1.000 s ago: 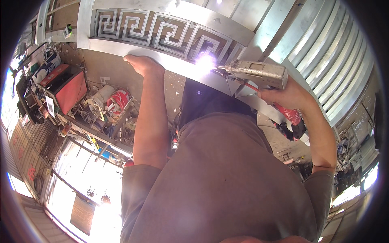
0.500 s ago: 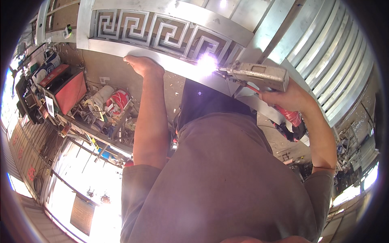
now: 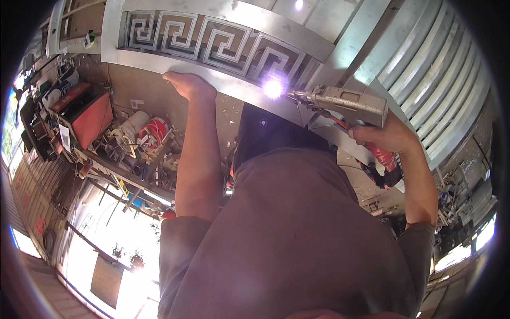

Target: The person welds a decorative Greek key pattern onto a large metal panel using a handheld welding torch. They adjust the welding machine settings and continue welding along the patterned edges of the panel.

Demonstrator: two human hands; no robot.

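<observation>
A silver metal panel (image 3: pixel 234 82) with a square spiral pattern (image 3: pixel 228 49) lies in front of me. My left hand (image 3: pixel 192 86) is closed at the panel's near rail, its thumb pointing left and its other fingers mostly hidden. In my right hand (image 3: pixel 390 135) is a welding gun (image 3: pixel 350 102), with a boxy metal body and a red grip (image 3: pixel 383 155). My fingers wrap round that grip. At the gun's tip, a dazzling white-violet arc (image 3: pixel 273 88) burns on the near rail, just below the spiral at the right end, and its glare hides the contact point.
A red machine (image 3: pixel 91 118) stands at the left beside a cluttered bench, with a red-and-white roll (image 3: pixel 155 130) among the scraps. Curved metal slats (image 3: pixel 441 80) fill the far right. A black cable or hose bundle (image 3: pixel 380 175) hangs below the gun.
My right hand and the welding gun have shifted slightly right and toward me. The arc has moved a little the same way and its glare looks smaller. My left hand stays put.
</observation>
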